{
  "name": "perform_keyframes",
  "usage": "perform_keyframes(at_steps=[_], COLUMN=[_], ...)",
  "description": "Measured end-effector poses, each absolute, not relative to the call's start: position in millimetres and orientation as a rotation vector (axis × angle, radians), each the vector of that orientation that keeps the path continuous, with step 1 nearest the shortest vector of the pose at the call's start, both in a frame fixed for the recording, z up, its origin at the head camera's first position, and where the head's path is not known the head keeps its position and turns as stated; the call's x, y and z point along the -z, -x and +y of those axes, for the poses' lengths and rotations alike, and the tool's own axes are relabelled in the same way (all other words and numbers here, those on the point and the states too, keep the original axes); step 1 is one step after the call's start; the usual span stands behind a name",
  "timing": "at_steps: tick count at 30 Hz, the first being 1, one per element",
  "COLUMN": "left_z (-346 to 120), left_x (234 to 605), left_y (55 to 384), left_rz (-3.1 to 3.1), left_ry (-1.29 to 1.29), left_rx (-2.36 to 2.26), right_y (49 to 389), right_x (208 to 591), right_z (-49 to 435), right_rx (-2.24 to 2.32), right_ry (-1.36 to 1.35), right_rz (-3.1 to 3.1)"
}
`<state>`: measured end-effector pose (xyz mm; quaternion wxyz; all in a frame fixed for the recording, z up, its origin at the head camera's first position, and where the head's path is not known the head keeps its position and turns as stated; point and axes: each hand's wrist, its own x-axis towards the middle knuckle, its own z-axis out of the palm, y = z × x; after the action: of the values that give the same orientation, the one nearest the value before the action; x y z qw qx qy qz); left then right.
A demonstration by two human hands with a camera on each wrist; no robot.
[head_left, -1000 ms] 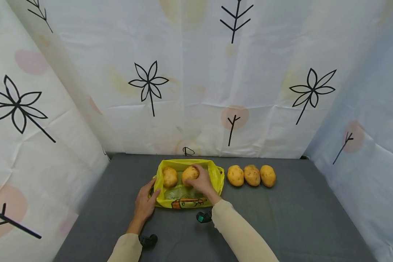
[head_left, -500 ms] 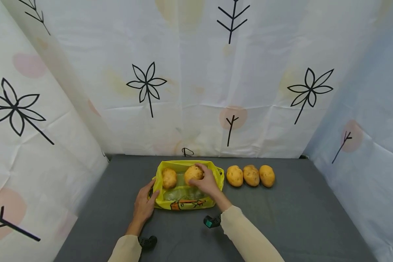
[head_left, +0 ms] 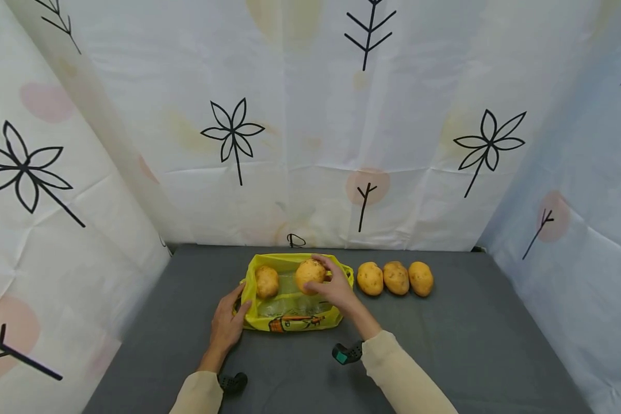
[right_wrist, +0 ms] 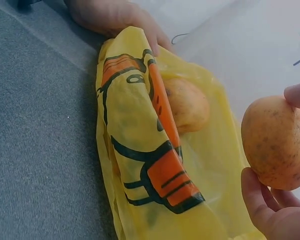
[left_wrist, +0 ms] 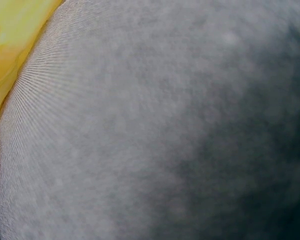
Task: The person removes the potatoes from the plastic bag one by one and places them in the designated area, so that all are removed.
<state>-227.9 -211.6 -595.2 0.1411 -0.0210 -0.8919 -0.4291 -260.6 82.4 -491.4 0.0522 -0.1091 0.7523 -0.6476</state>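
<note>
Work surface: a dark grey table (head_left: 445, 345), matt, shown with a fine woven grain in the right wrist view. It is enclosed at far, left and right by white cloth hangings (head_left: 310, 75), creased, printed with black leaf and twig outlines and pale pink and yellow blots.

A thin, glossy yellow plastic bag (head_left: 296, 323) is set at the far middle of the table, mouth up, walls crumpled; an orange-and-black figure is printed on its near wall. One potato (head_left: 267, 282), oval and tan, is lodged in the bag's left part. Three potatoes (head_left: 396, 278), smooth and rounded, are lined up closely on the table, just right of the bag.

A speckled potato (head_left: 309, 276) is gripped between thumb and fingers by the right hand (head_left: 337, 287) — located at the right half of the bag's opening, apart from the lodged one. The left hand (head_left: 227, 323) is laid against the bag's left end, thumb and fingers spread at the rim; whether plastic is pinched cannot be told. The hands are separated by the bag's opening.
</note>
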Motion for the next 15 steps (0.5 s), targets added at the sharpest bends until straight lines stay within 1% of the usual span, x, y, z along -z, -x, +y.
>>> perform_keyframes(at_steps=[15], left_z=[-212.7], left_x=[594.1], left_y=[227.9], left_rz=[-2.585], left_ry=[0.056], left_rx=[1.235], right_y=[254.5], right_x=[484.7], right_z=[106.9], right_rx=[1.957], right_ry=[0.342], right_rz=[2.255])
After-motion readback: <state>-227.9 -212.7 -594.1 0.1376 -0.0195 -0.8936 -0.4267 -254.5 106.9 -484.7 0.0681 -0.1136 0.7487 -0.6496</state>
